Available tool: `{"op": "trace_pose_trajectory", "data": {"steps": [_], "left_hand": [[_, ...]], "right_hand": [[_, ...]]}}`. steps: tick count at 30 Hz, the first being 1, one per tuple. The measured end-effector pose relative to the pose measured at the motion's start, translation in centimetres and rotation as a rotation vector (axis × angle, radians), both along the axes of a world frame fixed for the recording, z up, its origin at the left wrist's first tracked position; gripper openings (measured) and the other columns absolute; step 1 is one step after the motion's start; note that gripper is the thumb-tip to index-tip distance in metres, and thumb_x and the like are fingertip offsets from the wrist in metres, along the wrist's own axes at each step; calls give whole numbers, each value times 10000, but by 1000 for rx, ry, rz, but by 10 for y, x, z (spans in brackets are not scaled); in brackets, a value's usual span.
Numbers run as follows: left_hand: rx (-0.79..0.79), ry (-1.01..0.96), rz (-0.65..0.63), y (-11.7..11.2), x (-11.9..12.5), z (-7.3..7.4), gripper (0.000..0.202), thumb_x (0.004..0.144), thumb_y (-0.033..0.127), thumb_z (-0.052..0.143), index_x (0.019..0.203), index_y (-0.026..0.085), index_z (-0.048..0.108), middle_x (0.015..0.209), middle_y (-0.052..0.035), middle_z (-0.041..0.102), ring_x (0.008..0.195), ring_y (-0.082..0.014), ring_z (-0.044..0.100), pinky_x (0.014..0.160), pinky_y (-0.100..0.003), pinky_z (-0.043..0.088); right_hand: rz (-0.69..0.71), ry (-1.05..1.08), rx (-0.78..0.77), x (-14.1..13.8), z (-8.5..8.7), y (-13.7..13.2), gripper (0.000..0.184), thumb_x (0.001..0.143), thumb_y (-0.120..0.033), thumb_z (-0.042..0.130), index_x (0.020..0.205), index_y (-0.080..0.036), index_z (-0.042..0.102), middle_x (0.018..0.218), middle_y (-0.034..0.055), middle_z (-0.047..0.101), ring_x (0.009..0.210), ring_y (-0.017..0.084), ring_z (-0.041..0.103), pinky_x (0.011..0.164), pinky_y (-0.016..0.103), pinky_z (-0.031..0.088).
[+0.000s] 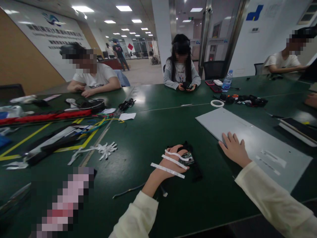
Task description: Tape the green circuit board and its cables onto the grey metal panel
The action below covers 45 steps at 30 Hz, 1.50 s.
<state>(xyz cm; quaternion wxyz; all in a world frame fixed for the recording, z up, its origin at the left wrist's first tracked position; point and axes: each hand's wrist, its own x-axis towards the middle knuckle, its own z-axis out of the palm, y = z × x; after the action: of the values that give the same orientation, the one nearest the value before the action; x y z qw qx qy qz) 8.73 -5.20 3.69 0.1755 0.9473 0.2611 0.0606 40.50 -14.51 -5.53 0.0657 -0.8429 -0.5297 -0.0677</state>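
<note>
My left hand rests on a small black device with a green circuit board in the middle of the dark green table. Three white tape strips stick across the back of that hand. Its fingers curl over the device and press on it. My right hand lies flat, fingers spread, on the near edge of a large grey panel. It holds nothing. Both my sleeves are cream coloured.
White tape pieces and cables, a red strip and yellow floor-tape lines lie at left. A tape roll, black gear and a water bottle stand farther back. Three people sit around the table; another hand shows at far right.
</note>
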Motion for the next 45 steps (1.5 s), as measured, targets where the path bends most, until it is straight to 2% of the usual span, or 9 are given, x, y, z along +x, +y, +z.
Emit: {"op": "trace_pose_trajectory", "data": {"steps": [8,18,23,28,32,36,40,43,45], "left_hand": [[46,-14,8,-10,4,8,639,626,400,750,1203,247,524,1360,-107,413,1230,-346,439,1042,-534,324],[133,-92,-38,-6,2,45,646,642,356,740,1231,243,503,1397,-109,390,1270,-326,401,1043,-498,327],[172,-106,-55,-4,0,66,655,651,391,726,1246,250,492,1400,-101,402,1259,-322,422,1042,-497,338],[207,-156,-62,4,3,77,580,688,402,691,1216,237,519,1376,-98,438,1220,-312,461,1024,-457,382],[215,-160,-85,13,12,71,559,698,420,689,1198,226,528,1345,-94,456,1170,-279,492,1009,-426,396],[214,-131,-40,25,22,51,581,659,428,715,1186,259,538,1337,-69,467,1155,-278,500,988,-416,411],[155,-117,-45,35,31,28,609,621,393,742,1179,243,551,1333,-74,470,1139,-274,520,992,-397,412],[96,-99,-44,36,37,15,624,604,378,759,1174,216,562,1317,-96,477,1129,-281,530,980,-398,420],[83,-97,-52,34,40,9,608,614,356,757,1173,205,568,1311,-103,481,1144,-284,521,992,-391,408]], "right_hand": [[239,33,-45,-33,15,-18,645,939,-559,175,1444,-188,327,1498,137,282,1373,352,212,1051,598,213],[530,102,-81,-82,35,-27,668,922,-585,265,1472,-207,288,1537,109,195,1403,351,130,1089,585,168],[731,144,-108,-103,45,-29,662,912,-499,369,1486,-192,249,1552,109,129,1412,358,67,1102,590,132],[924,221,-103,-118,53,-29,666,910,-485,397,1486,-186,247,1541,109,181,1414,333,87,1116,567,133],[1042,284,-46,-131,56,-32,638,909,-479,421,1459,-173,316,1525,116,228,1408,307,150,1133,536,134],[1176,325,-50,-143,58,-35,593,904,-439,443,1418,-151,381,1481,101,339,1394,268,216,1103,455,281],[1365,308,15,-149,57,-44,479,924,-358,423,1337,-121,474,1386,102,476,1347,219,327,1077,393,338],[1387,316,171,-145,57,-54,393,911,-284,449,1254,-113,538,1244,100,593,1195,179,502,1014,333,415],[1326,317,259,-135,59,-61,336,900,-236,461,1199,-131,572,1153,95,640,1101,166,565,969,319,454]]}}
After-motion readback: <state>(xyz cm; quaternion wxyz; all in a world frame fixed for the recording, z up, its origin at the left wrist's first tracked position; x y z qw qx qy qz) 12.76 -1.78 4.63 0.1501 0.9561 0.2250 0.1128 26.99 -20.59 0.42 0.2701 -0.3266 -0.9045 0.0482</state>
